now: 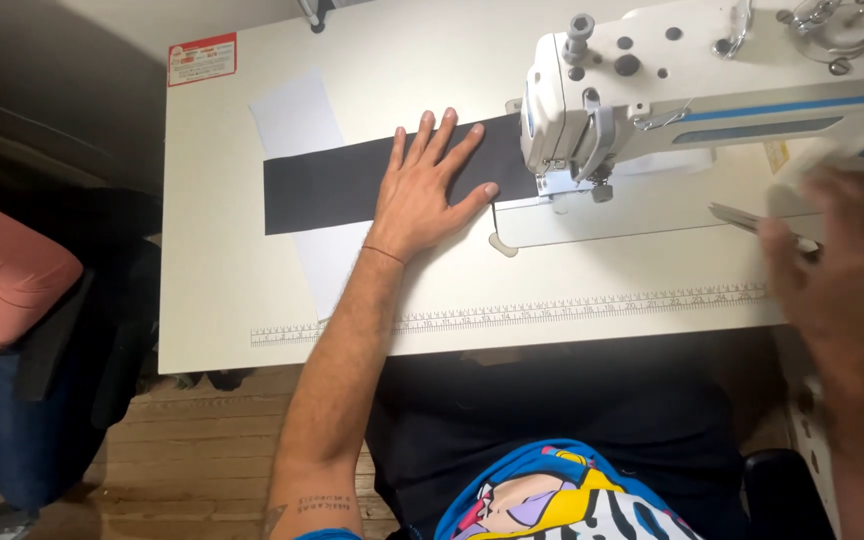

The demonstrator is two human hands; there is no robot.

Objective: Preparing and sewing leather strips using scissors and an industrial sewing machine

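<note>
While left hand presses flat, spread | dark strip runs left-right | right hand blurred, grip unclear

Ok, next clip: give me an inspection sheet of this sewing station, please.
Surface: white table with a printed ruler strip along the near edge.
Job's things: dark fabric strip lying flat, running under the white sewing machine.
Clutter: white paper sheet under the fabric; red-and-white label at the far corner.
Hands: left hand flat on the fabric; right hand blurred, at scissors.
Cables: nothing seen.
Surroundings: another person's pink sleeve at left; wooden floor.
</note>
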